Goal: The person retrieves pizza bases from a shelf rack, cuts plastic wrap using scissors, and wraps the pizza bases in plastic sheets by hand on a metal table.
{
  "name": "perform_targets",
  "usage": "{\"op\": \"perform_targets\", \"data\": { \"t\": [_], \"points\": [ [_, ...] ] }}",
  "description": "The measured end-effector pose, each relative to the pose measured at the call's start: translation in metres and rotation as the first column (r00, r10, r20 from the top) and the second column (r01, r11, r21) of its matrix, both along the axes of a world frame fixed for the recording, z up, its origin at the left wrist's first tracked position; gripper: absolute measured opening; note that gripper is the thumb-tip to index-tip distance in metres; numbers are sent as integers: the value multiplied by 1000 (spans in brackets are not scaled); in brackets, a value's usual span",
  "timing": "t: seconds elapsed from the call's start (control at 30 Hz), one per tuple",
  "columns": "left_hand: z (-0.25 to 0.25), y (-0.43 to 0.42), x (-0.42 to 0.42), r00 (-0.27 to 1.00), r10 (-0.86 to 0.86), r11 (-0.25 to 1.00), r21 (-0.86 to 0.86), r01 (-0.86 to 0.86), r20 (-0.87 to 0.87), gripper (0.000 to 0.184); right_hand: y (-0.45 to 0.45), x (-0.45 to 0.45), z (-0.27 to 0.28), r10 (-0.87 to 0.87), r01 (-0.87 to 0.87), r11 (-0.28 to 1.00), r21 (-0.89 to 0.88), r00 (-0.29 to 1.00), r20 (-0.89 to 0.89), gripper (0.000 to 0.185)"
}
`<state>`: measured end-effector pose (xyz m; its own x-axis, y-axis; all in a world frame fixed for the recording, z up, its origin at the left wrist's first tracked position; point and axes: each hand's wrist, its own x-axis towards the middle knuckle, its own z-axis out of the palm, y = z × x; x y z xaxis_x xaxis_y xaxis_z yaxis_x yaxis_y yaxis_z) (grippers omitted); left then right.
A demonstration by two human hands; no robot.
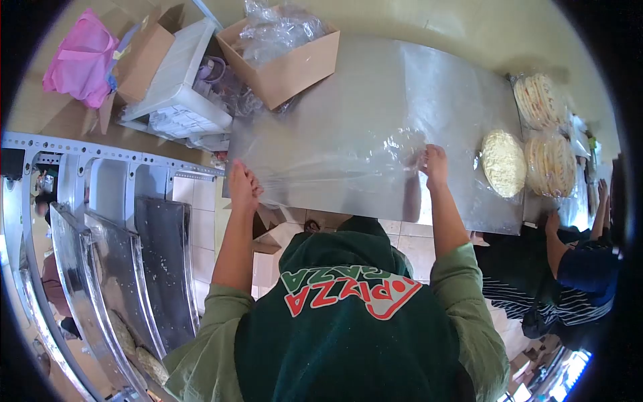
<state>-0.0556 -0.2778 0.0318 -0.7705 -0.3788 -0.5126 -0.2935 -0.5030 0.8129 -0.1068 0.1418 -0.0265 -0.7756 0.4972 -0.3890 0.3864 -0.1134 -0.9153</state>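
A transparent plastic bag (335, 166) is stretched flat between my two hands, just over the metal table's near side. At its left end, my left hand (245, 186) is closed on the plastic, by the table's left edge. My right hand (435, 165) pinches the other end, where the film looks crumpled. To the right of that hand lies a round, pale flat dough base (504, 164). Whether plastic lies under or around this base I cannot tell.
An open cardboard box (295, 70) of plastic bags stands at the back left, beside a white crate (177, 104). Wrapped stacks of flat bases (550, 166) sit at the right. A rack with metal trays (164, 261) is left; another person's arm (554, 234) is right.
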Motion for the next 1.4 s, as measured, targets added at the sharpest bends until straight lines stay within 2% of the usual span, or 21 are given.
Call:
{"op": "perform_targets", "data": {
  "t": [0.07, 0.13, 0.17, 0.2, 0.23, 0.27, 0.33, 0.4, 0.47, 0.57, 0.67, 0.8, 0.83, 0.97, 1.03, 1.07, 1.2, 1.27, 1.3, 1.37, 1.4],
  "points": [
    [-34, -1, 0, 992, 79, 971, -233, -53, 100, 33, 31, -7, -30, 130, -126, 947, 297, 992, 6, 18],
    [-54, -12, 4, 987, -25, 855, -508, 102, 157, 27, 51, -3, -39, 273, -308, 831, 464, 951, 143, 17],
    [-60, -17, 7, 976, -71, 761, -622, 186, 204, 24, 58, 1, -42, 392, -342, 738, 582, 919, 42, 21],
    [-68, -18, 6, 995, 29, 416, -906, 77, 98, 21, 61, 4, -46, 393, -363, 721, 590, 916, 83, 20],
    [-66, -11, 1, 997, 66, -17, -999, -41, -42, 20, 61, 5, -37, 390, -380, 704, 599, 913, 121, 20],
    [-61, 1, -4, 983, 38, -447, -883, -145, -181, 21, 61, 5, -29, 385, -397, 687, 609, 909, 158, 20],
    [-51, 36, -4, 920, -389, -341, -934, -105, 39, 31, 58, 8, -19, 395, -427, 707, 563, 900, 186, 19],
    [-51, 93, -3, 545, -836, -80, -997, -21, 55, 27, 59, 9, -18, 421, -460, 689, 560, 883, 206, 19],
    [-70, 128, -17, 411, -871, -77, -901, 427, 269, 55, 64, 9, -18, 452, -480, 639, 601, 867, 212, 19],
    [-52, 143, -28, 584, -582, -365, -824, 434, 566, 91, 94, 8, -19, 460, -478, 607, 635, 863, 209, 20],
    [-43, 139, -43, 505, -431, -517, -663, 541, 748, 116, 108, 5, -19, 452, -521, 584, 623, 846, 283, 21],
    [-36, 140, -45, 532, -491, -407, -722, 559, 689, 108, 97, 7, 24, 332, -556, 160, 816, 809, 486, 46],
    [-56, 136, -41, 546, -536, -369, -760, 535, 644, 107, 86, 9, 43, 317, -573, 106, 813, 794, 518, 63],
    [-107, 134, -16, 503, -746, -228, -876, 424, 437, 102, 60, 20, 40, 598, -531, -2, 847, 679, 427, 72],
    [-77, 148, 7, 559, -614, -341, -826, 448, 557, 106, 42, 25, 32, 718, -594, 6, 805, 563, 410, 78],
    [-70, 148, 9, 512, -625, -344, -797, 497, 589, 114, 42, 26, 21, 605, -669, -127, 733, 533, 591, 90],
    [-68, 135, 12, 406, -609, -419, -711, 565, 682, 136, 69, 0, -21, 644, -733, -286, 617, 330, 690, 121],
    [-34, 116, 28, 359, -553, -471, -637, 610, 752, 129, 117, -19, -73, 794, -545, -405, 734, 188, 577, 130],
    [-28, 105, 38, 530, -559, -359, -763, 538, 637, 119, 85, -12, -26, 574, -762, -388, 519, 240, 783, 132],
    [-15, 79, 66, 785, -514, -182, -939, 292, 344, 99, 44, 8, 24, 366, -794, -384, 472, 338, 867, 131],
    [-2, 56, 81, 886, -430, 14, -980, 198, 172, 86, 36, 10, 31, 330, -783, -420, 459, 339, 881, 123]
  ]
}}
